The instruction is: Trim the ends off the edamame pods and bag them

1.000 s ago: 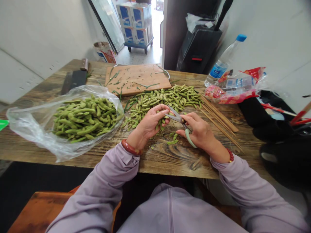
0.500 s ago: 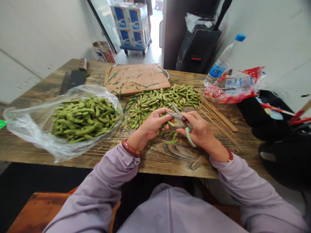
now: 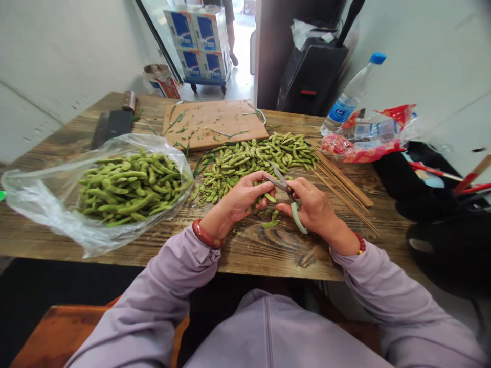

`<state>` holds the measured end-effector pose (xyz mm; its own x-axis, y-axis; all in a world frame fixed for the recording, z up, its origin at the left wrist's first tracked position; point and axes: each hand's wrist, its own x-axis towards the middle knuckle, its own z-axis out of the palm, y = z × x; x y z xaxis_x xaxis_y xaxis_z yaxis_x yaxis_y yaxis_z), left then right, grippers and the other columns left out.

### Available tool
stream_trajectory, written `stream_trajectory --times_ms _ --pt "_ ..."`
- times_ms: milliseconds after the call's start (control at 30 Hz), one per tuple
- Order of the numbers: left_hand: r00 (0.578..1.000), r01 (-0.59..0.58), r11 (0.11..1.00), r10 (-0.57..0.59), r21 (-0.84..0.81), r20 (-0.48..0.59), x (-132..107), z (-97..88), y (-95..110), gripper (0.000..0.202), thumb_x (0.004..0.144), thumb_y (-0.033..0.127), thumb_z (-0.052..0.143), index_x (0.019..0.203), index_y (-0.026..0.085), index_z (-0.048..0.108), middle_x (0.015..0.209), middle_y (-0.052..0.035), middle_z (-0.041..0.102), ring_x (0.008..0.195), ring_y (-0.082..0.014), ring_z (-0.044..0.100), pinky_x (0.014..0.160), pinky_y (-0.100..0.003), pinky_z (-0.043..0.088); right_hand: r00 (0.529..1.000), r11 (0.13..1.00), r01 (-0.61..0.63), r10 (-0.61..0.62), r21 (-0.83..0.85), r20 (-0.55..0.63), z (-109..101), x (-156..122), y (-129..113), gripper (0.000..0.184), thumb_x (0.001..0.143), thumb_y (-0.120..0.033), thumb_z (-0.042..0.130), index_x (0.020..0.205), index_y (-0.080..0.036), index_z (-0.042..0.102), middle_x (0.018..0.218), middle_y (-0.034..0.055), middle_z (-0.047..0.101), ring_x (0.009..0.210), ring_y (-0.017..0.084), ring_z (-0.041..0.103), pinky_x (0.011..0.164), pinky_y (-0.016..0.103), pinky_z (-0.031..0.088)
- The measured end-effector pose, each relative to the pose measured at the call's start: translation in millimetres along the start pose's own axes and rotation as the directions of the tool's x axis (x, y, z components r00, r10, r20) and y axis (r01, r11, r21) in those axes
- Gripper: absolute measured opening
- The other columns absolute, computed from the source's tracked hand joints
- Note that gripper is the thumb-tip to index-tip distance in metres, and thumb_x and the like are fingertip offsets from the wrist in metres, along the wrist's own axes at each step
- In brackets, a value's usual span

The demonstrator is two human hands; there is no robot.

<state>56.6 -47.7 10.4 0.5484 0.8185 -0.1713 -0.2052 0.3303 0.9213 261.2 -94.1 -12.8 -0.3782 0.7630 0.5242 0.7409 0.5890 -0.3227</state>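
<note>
My left hand (image 3: pixel 245 197) is closed around a few green soybean pods (image 3: pixel 269 197), one poking out past the fingers. My right hand (image 3: pixel 310 204) grips a pair of scissors (image 3: pixel 298 217) by its pale green handles, blades parted and pointing up and left beside my left fingertips. Just beyond both hands spreads a heap of soybean pods (image 3: pixel 253 157) on the wooden table (image 3: pixel 264 258). A few loose pods lie on the wood between my hands. To the left, a clear plastic bag (image 3: pixel 49 204) lies open with many more pods in it.
Behind the heap lies a cutting board (image 3: pixel 215 120) with green scraps; a cleaver (image 3: pixel 118 124) is at its left. On the right are bamboo sticks (image 3: pixel 343 179), a water bottle (image 3: pixel 345 105), red plastic packaging (image 3: pixel 378 135) and a black holder (image 3: pixel 395 168). Boxes (image 3: pixel 197 43) stand on a trolley in the doorway.
My hands, the pods and the scissors stay almost as they were. In the doorway, the boxes on the trolley have shifted slightly left and lower, and more of a person's leg shows behind them.
</note>
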Motion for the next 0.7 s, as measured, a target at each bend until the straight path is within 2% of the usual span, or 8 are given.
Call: stream_trajectory --times_ms 300,400,567,700 --pt "0.999 -0.003 1.0 0.003 0.001 -0.051 1 -1.1 4 0.031 0.073 0.033 0.084 0.086 0.013 0.064 0.069 0.0016 0.062 0.046 -0.0026 0.051 0.041 -0.014 0.034 0.999 0.999 -0.021 0.022 -0.032 0.024 1 -1 2 0.036 0.096 -0.047 0.061 0.12 -0.021 0.056 0.099 0.0085 0.064 0.08 0.023 0.064 0.069 0.035 0.053" --pt "0.998 -0.021 1.0 0.021 0.01 -0.059 1 -2.4 5 0.033 0.074 0.037 0.084 0.085 0.013 0.064 0.069 0.0015 0.062 0.047 -0.003 0.051 0.042 -0.015 0.036 0.999 0.999 -0.03 0.031 -0.022 0.031 2 -2 4 0.038 0.095 -0.046 0.062 0.121 -0.02 0.057 0.099 0.0087 0.064 0.079 0.023 0.064 0.069 0.034 0.053" --pt "0.991 -0.043 0.995 0.053 0.086 -0.126 1 -5.8 7 0.036 0.077 0.045 0.078 0.077 0.014 0.06 0.072 0.0018 0.061 0.048 -0.0026 0.05 0.042 -0.014 0.036 0.996 0.998 -0.058 0.06 0.028 -0.064 5 -1 13 0.042 0.093 -0.047 0.065 0.124 -0.02 0.058 0.099 0.0086 0.066 0.081 0.023 0.064 0.073 0.036 0.054" --pt "0.979 -0.061 0.988 0.087 0.143 -0.183 2 -10.6 10 0.027 0.075 0.036 0.077 0.079 0.016 0.06 0.072 0.0029 0.06 0.049 -0.0032 0.049 0.042 -0.014 0.037 0.993 0.995 -0.083 0.087 0.054 -0.077 8 -1 19 0.041 0.091 -0.045 0.067 0.124 -0.021 0.06 0.097 0.0078 0.066 0.078 0.023 0.063 0.072 0.037 0.055"
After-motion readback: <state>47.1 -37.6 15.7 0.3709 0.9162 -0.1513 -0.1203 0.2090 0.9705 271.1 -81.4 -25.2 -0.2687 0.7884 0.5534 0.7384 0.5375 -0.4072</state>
